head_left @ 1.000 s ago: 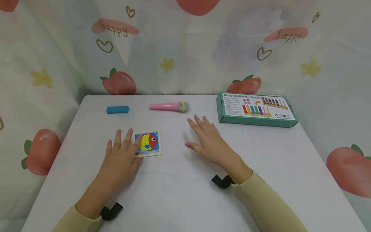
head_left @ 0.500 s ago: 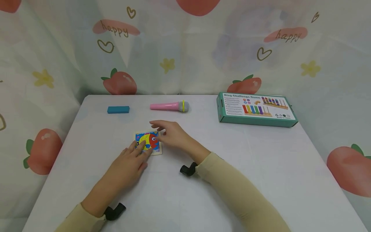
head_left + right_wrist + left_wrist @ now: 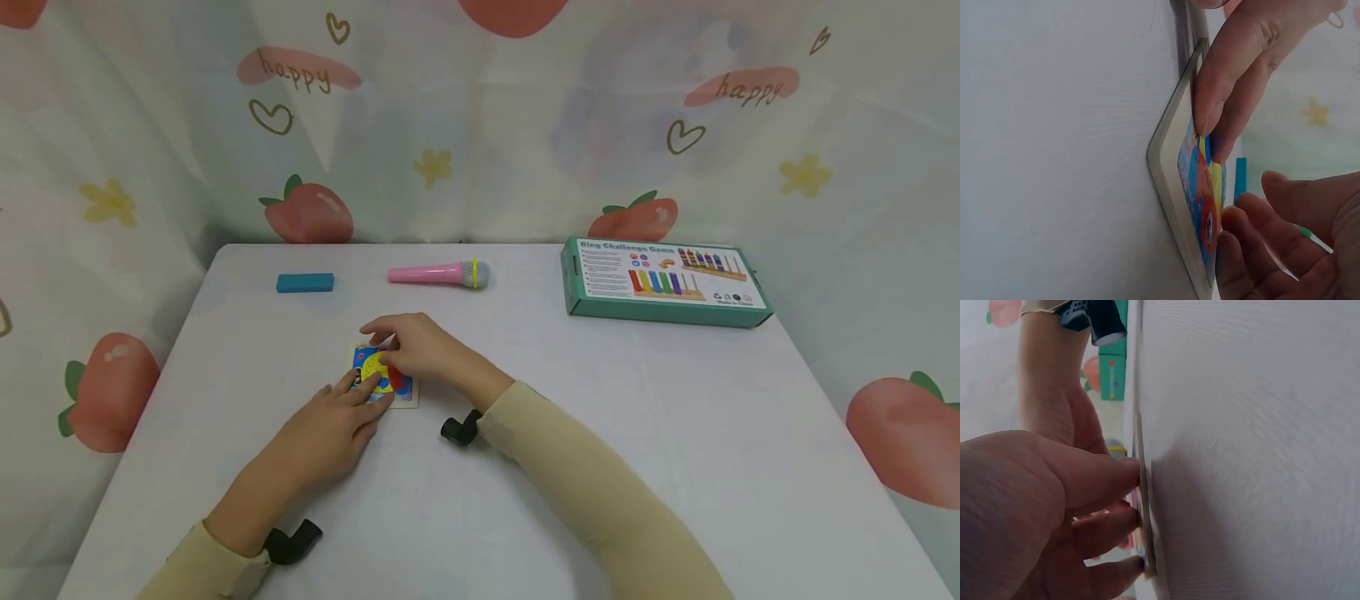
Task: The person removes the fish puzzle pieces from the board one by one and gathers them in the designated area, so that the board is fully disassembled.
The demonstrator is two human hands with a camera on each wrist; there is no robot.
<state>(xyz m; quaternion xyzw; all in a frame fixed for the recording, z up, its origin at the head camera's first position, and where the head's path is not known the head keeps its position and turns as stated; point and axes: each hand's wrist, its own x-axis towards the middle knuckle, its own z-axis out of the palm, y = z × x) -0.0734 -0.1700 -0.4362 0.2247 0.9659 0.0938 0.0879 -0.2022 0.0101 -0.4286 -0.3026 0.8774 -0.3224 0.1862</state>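
A small square fish puzzle (image 3: 369,360), red and yellow on blue with a pale frame, lies flat on the table. The left hand (image 3: 326,433) rests its extended fingertips on the puzzle's near left part. Over the far right part is the right hand (image 3: 423,346), its bent fingers covering the fish's eye in the head view. From the right wrist, the right hand (image 3: 1291,237) has fingertips right at the picture beside the eye, while fingers of the left hand (image 3: 1229,81) press on the fish's yellow body. The left wrist view shows the puzzle (image 3: 1145,531) edge-on under the left fingertips.
Behind the hands lie a blue block (image 3: 305,283) and a pink toy microphone (image 3: 426,274). A green ring game box (image 3: 667,283) is at the back right of the white table (image 3: 675,417). A patterned curtain (image 3: 510,158) hangs behind.
The right hand has come left from beside the puzzle to over its far right part. The left hand has shifted so its fingertips sit on the puzzle, which has slid slightly nearer the person.
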